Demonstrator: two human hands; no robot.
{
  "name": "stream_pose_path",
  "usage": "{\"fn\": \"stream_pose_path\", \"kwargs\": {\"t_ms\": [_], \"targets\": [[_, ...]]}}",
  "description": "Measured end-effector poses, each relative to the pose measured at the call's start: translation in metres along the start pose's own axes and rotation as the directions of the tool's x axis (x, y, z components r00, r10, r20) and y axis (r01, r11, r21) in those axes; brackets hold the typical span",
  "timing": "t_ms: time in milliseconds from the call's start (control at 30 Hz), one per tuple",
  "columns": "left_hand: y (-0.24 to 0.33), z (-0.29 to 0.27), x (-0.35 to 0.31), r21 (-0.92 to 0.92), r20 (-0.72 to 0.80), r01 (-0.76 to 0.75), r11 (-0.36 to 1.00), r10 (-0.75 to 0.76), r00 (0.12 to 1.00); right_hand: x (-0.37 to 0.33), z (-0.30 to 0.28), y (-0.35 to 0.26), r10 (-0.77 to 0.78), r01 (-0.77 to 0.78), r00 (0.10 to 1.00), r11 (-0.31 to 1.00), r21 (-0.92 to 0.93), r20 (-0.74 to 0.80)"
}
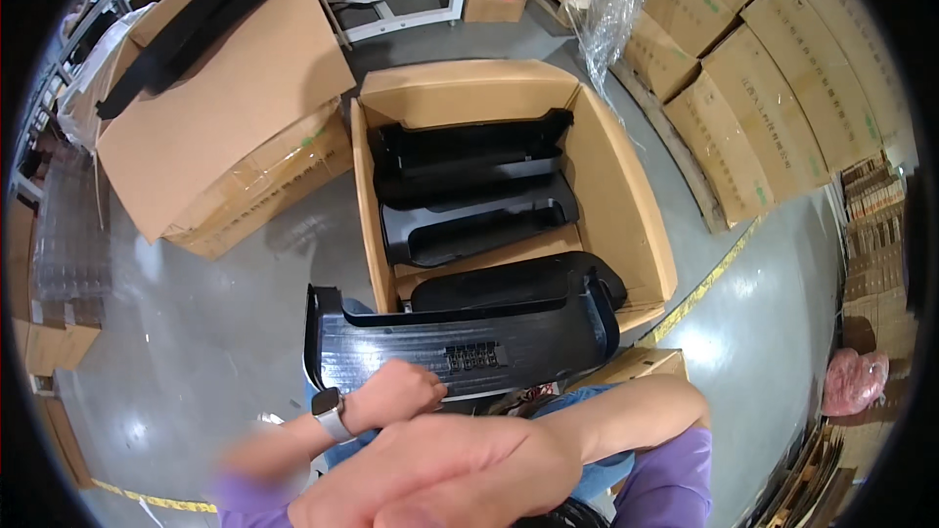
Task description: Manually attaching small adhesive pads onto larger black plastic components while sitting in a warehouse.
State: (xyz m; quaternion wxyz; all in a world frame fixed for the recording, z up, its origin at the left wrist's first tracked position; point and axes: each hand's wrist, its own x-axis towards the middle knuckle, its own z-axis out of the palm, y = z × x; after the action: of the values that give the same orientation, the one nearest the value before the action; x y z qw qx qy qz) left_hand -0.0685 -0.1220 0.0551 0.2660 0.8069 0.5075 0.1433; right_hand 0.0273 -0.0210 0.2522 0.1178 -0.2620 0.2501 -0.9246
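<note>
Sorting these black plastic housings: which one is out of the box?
The ribbed housing under the left hand, lying in front of the open box; the others sit inside.

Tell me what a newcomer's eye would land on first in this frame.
First, the long black ribbed plastic panel low in the middle, with the left hand, a watch on its wrist, resting on its near edge. Just behind it stands an open cardboard box stacked with similar black moulded parts. The right forearm crosses the foreground, its hand's grip unclear.
</note>
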Motion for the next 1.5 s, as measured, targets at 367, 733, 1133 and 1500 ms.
{"fn": "stream_pose_path", "kwargs": {"t_ms": [367, 733, 1133, 1500], "targets": [[0.046, -0.21, -0.059, 0.265, -0.629, 0.503, 0.822, -0.248, 0.737, 0.026, 0.067, -0.065, 0.395, -0.443, 0.861, 0.892, -0.089, -0.32], [-0.117, -0.472, -0.084, 0.468, -0.862, 0.869, -0.157, -0.299, 0.41, -0.087, -0.025, 0.008, -0.255, -0.27, 0.754, 0.719, -0.64, -0.605], [-0.169, -0.479, -0.045, 0.464, -0.831, 0.886, 0.008, -0.343, 0.438, -0.114, -0.003, 0.004, -0.412, -0.49, 0.784, 0.048, -0.87, -0.464], [-0.22, -0.454, -0.002, 0.6, -0.771, 0.797, 0.075, -0.212, 0.601, -0.098, 0.025, -0.01, -0.801, 0.564, 0.598, 0.419, -0.712, 0.003]]}}
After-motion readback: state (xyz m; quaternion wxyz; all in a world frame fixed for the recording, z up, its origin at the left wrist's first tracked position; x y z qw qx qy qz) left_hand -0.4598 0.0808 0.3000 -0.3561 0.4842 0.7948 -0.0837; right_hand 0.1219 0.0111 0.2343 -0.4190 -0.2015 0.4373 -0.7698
